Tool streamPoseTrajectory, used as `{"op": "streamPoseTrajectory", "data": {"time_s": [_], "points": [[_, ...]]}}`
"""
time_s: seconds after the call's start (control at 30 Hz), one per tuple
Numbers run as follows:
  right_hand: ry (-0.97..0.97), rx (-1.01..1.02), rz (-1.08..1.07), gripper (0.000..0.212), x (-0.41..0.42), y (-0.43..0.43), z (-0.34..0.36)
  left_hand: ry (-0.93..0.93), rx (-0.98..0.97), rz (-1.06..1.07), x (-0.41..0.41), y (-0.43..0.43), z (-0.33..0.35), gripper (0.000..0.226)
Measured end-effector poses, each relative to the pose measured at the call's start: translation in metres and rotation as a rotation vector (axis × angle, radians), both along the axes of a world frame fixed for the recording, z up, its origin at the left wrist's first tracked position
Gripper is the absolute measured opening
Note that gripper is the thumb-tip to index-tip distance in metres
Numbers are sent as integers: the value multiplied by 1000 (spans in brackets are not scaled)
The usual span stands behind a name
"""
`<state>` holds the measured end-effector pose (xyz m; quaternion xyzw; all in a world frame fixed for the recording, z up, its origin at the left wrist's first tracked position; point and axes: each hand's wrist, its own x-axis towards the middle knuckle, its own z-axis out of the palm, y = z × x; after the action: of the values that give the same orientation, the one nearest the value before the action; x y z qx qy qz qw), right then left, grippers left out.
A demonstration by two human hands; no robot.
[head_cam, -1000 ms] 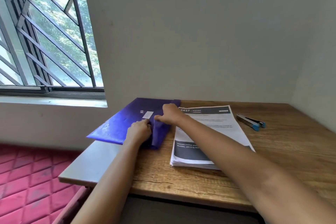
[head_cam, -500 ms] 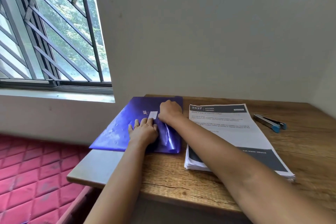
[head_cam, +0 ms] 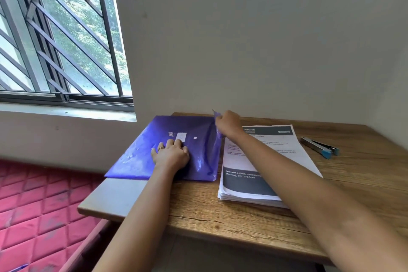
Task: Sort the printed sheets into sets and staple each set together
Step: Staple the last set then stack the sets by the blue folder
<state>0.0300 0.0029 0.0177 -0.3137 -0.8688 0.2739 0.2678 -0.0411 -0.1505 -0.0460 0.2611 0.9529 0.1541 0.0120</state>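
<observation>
Head view: neat, dark-banded printed sheets [head_cam: 240, 185]

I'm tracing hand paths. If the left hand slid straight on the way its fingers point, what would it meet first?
Probably the white label on the folder, just beyond the fingers of the left hand; further on, the wall.

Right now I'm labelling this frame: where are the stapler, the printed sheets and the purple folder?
stapler [head_cam: 316, 145]: head view, metal body.
printed sheets [head_cam: 284, 143]: head view, top sheet's white middle.
purple folder [head_cam: 143, 152]: head view, left part of cover.
</observation>
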Motion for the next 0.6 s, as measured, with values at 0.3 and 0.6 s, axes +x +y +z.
{"op": "streamPoseTrajectory", "data": {"time_s": [0.3, 0.6], "points": [[-34, -86, -11, 25, 39, 11, -8, 63, 34, 94, 17, 4, 7, 97], [-273, -13, -135, 41, 49, 27, -33, 5, 442, -473, 53, 45, 23, 31]]}}
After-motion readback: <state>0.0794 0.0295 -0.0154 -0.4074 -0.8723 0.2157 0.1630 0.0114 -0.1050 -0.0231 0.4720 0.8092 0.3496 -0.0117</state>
